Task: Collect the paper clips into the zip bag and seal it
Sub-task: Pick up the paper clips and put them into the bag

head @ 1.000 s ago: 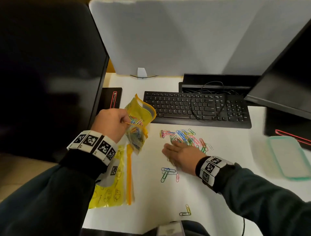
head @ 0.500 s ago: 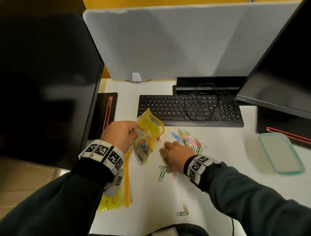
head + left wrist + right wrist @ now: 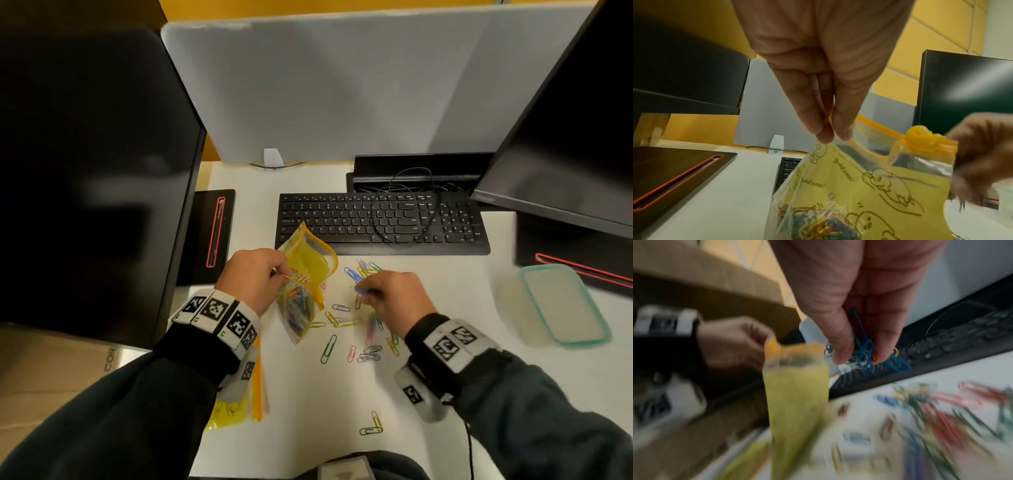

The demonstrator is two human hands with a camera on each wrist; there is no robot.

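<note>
My left hand point(image 3: 253, 277) point(image 3: 830, 136) pinches the rim of a yellow zip bag point(image 3: 303, 284) point(image 3: 869, 186) point(image 3: 797, 394) and holds it up above the white desk point(image 3: 308, 394), its mouth gaping. Coloured clips fill the bag's bottom point(image 3: 818, 227). An orange slider point(image 3: 920, 139) sits on the zip. My right hand point(image 3: 387, 298) point(image 3: 855, 356) is lifted just right of the bag and pinches a bunch of paper clips point(image 3: 865, 353), mostly blue. Several loose clips point(image 3: 346, 322) lie scattered on the desk below and around that hand, and two more clips point(image 3: 373, 425) near the front edge.
A black keyboard point(image 3: 380, 222) lies behind the clips. Dark monitors stand at the left point(image 3: 85, 171) and right point(image 3: 575, 137). A teal-rimmed lid point(image 3: 565, 305) rests at the right. Another yellow bag point(image 3: 239, 404) lies under my left forearm.
My right hand closed on a bunch of clips from the pile, lifted it off the desk and moved it toward the bag. The left hand kept holding the bag open.
</note>
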